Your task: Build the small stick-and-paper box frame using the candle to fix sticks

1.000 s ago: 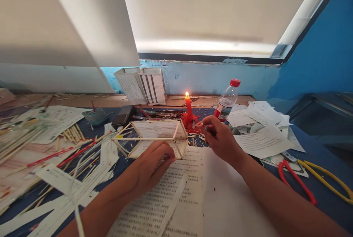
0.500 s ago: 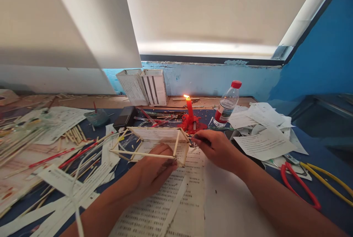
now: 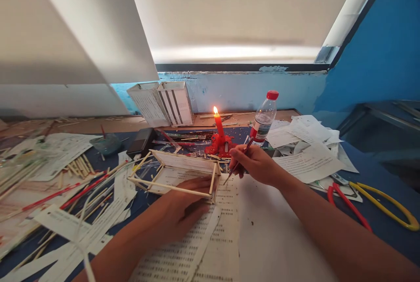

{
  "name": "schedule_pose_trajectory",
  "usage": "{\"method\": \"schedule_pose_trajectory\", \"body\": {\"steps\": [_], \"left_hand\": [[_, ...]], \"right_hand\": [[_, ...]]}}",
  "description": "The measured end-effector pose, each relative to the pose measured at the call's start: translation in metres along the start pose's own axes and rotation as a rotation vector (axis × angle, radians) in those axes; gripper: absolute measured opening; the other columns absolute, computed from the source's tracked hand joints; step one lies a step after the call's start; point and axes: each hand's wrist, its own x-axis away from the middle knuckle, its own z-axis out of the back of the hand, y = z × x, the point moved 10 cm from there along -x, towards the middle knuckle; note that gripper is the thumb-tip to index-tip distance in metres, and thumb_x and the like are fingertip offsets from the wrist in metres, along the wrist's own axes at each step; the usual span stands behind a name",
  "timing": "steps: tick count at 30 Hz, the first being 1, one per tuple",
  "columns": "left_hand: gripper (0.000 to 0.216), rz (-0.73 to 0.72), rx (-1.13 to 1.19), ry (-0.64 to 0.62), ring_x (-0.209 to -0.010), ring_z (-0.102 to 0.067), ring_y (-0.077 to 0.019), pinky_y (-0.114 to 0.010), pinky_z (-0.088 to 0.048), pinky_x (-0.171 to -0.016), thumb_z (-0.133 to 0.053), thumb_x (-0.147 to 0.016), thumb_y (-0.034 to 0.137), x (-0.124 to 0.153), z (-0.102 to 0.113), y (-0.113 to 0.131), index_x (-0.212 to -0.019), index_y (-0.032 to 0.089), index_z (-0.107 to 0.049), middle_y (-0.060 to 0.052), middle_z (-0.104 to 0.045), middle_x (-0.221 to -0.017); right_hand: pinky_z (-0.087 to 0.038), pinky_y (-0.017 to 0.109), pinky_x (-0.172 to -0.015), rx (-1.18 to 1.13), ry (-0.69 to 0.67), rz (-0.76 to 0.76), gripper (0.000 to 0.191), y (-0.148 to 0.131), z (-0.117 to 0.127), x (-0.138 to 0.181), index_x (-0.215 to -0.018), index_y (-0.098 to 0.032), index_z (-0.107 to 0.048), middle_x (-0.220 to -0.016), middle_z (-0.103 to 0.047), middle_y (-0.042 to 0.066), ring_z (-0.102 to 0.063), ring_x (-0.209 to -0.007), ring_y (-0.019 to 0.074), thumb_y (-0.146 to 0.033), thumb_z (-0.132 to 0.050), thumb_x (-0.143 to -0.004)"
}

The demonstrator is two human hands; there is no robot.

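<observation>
A box-shaped frame of thin wooden sticks (image 3: 170,188), with a paper panel along its far side, sits just above the printed sheets. My left hand (image 3: 185,201) grips it from below at the near edge, fingers reaching inside. My right hand (image 3: 254,164) is shut on a thin dark-red tool (image 3: 241,160), possibly a pen or brush. Its lower tip points down beside the frame's right corner, close to it. A lit red candle (image 3: 218,127) stands in a mound of red wax (image 3: 219,145) just beyond that corner.
Printed paper strips (image 3: 210,247) lie under my forearms. Loose sticks and papers cover the blue table mat (image 3: 370,177) at left. A plastic bottle (image 3: 264,118), a paper-covered box (image 3: 175,103), and red- and yellow-handled pliers (image 3: 387,205) stand around.
My right hand has moved up and slightly left, and the tool now slants with its tip down beside the frame's corner. The frame stays in my left hand.
</observation>
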Motion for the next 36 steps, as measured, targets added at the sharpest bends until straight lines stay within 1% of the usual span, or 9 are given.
{"method": "schedule_pose_trajectory", "body": {"steps": [3,8,16,18,21,25,28,31,36], "left_hand": [[0.034,-0.030,0.020,0.006,-0.144,-0.057,-0.0292,-0.049,-0.050,-0.119,-0.055,-0.101,0.019,-0.002,0.004,0.005,-0.129,0.031,-0.069,-0.006,-0.068,-0.147],[0.024,-0.063,-0.003,0.008,-0.138,-0.062,-0.0298,-0.052,-0.051,-0.118,-0.058,-0.097,0.017,0.000,0.002,0.003,-0.113,0.027,-0.072,-0.008,-0.074,-0.138],[0.023,-0.078,-0.007,0.056,-0.134,-0.065,-0.0309,-0.053,-0.054,-0.115,-0.059,-0.096,0.017,0.003,0.002,0.000,-0.112,0.029,-0.072,-0.008,-0.076,-0.133],[0.027,-0.088,0.010,0.074,-0.133,-0.066,-0.0307,-0.053,-0.055,-0.114,-0.059,-0.095,0.016,0.003,0.004,0.002,-0.114,0.030,-0.072,-0.007,-0.077,-0.133],[0.037,-0.106,0.037,0.095,-0.132,-0.067,-0.0301,-0.052,-0.055,-0.114,-0.061,-0.094,0.015,0.002,0.006,0.003,-0.125,0.032,-0.071,-0.006,-0.077,-0.133],[0.036,-0.113,0.045,0.078,-0.136,-0.064,-0.0282,-0.049,-0.052,-0.117,-0.060,-0.096,0.015,0.001,0.005,0.004,-0.126,0.031,-0.071,-0.006,-0.075,-0.138],[0.037,-0.115,0.057,0.085,-0.135,-0.065,-0.0269,-0.047,-0.051,-0.118,-0.058,-0.098,0.015,-0.001,0.007,0.010,-0.130,0.031,-0.070,-0.005,-0.073,-0.140],[0.037,-0.128,0.064,0.097,-0.134,-0.066,-0.0277,-0.047,-0.052,-0.117,-0.058,-0.099,0.014,-0.001,0.011,0.015,-0.128,0.031,-0.072,-0.005,-0.073,-0.141],[0.044,-0.125,0.045,0.117,-0.133,-0.066,-0.0284,-0.049,-0.052,-0.118,-0.060,-0.098,0.015,0.001,0.010,0.010,-0.137,0.033,-0.068,-0.006,-0.075,-0.139]], "right_hand": [[-0.055,0.025,-0.058,-0.027,-0.062,0.000,0.039,0.002,-0.009,-0.001,-0.081,-0.016,-0.068,-0.076,-0.071,0.003,-0.065,-0.062,0.0119,-0.053,-0.073,-0.094],[-0.056,0.026,-0.057,-0.085,-0.074,-0.052,0.041,0.013,-0.013,-0.005,-0.079,-0.016,-0.067,-0.070,-0.071,0.002,-0.065,-0.056,0.0116,-0.054,-0.074,-0.093],[-0.057,0.023,-0.056,-0.127,-0.092,-0.060,0.040,0.027,-0.019,-0.009,-0.079,-0.016,-0.067,-0.071,-0.071,0.001,-0.066,-0.056,0.0103,-0.052,-0.076,-0.092],[-0.057,0.023,-0.055,-0.137,-0.080,-0.058,0.040,0.028,-0.019,-0.010,-0.078,-0.016,-0.066,-0.072,-0.071,0.001,-0.066,-0.056,0.0103,-0.052,-0.076,-0.092],[-0.057,0.024,-0.056,-0.144,-0.031,-0.052,0.040,0.026,-0.014,-0.011,-0.076,-0.018,-0.063,-0.075,-0.072,0.001,-0.067,-0.058,0.0109,-0.053,-0.078,-0.090],[-0.058,0.026,-0.060,-0.095,0.006,-0.046,0.040,0.020,-0.007,-0.010,-0.077,-0.018,-0.062,-0.076,-0.072,0.002,-0.069,-0.062,0.0126,-0.052,-0.078,-0.090],[-0.056,0.026,-0.062,-0.053,-0.002,-0.026,0.038,0.015,-0.004,-0.008,-0.080,-0.017,-0.064,-0.079,-0.072,0.003,-0.069,-0.065,0.0129,-0.051,-0.076,-0.091],[-0.055,0.026,-0.062,-0.049,-0.004,-0.001,0.038,0.012,-0.001,-0.008,-0.082,-0.016,-0.065,-0.079,-0.072,0.003,-0.069,-0.066,0.0128,-0.051,-0.075,-0.093],[-0.056,0.027,-0.062,-0.049,-0.061,-0.008,0.039,0.013,-0.010,-0.008,-0.082,-0.017,-0.064,-0.078,-0.072,0.003,-0.067,-0.065,0.0133,-0.054,-0.074,-0.093]]}}
